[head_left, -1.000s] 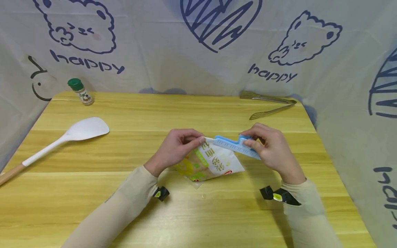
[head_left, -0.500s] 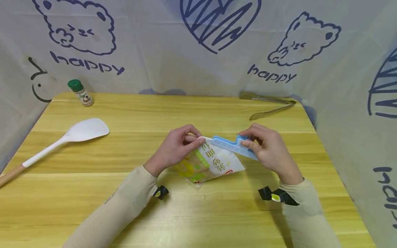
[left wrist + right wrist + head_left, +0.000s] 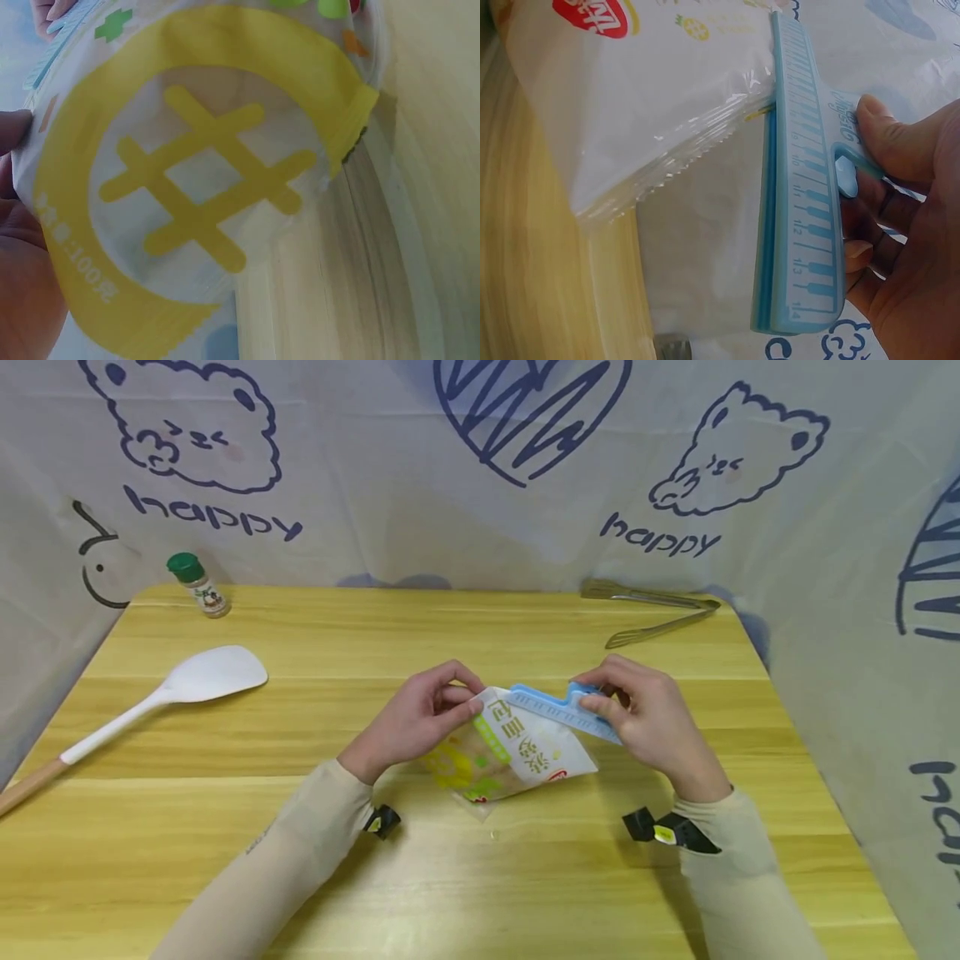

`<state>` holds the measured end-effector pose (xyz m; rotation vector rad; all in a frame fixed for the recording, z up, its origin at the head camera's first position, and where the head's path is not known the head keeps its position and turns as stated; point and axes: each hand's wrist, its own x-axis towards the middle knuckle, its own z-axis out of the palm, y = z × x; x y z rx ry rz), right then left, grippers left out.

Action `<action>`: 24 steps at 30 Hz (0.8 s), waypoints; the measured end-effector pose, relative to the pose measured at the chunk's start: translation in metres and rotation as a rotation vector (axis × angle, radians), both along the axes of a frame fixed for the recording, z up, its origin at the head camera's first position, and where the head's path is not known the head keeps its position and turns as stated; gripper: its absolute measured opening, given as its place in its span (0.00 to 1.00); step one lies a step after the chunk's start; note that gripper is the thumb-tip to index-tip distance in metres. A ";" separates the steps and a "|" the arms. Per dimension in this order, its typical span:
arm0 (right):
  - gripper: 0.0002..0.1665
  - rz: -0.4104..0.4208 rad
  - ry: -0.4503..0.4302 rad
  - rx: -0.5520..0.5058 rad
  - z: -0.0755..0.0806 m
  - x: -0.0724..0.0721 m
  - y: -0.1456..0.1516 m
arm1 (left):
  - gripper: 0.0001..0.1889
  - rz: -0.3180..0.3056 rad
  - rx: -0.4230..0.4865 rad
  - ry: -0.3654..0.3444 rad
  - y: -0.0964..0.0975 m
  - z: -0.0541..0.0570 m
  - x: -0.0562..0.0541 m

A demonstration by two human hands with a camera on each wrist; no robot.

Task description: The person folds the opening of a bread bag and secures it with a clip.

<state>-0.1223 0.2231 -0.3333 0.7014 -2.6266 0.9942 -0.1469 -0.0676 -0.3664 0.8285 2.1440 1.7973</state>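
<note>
A white, yellow and green printed food bag is held tilted over the wooden table, its top edge upward. My left hand pinches the bag's upper left corner between thumb and fingers. With thumb and fingers, my right hand grips the handle of a light blue bag clip. In the right wrist view the clip, marked with a ruler and piano keys, lies along the bag's top edge, and its lower numbered end sticks out past the bag. The left wrist view shows the bag's yellow-ringed face close up.
To the left lies a white spatula with a wooden handle. A green-capped seasoning bottle stands at the back left. Metal tongs lie spread at the back right. A printed white cloth hangs behind the table.
My right hand and the clip have shifted slightly left along the bag's edge. My left hand has moved a little left too, its thumb lower on the corner.
</note>
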 end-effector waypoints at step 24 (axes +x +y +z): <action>0.08 0.006 -0.026 -0.004 0.003 -0.001 -0.009 | 0.08 0.068 -0.030 0.019 -0.002 -0.004 -0.003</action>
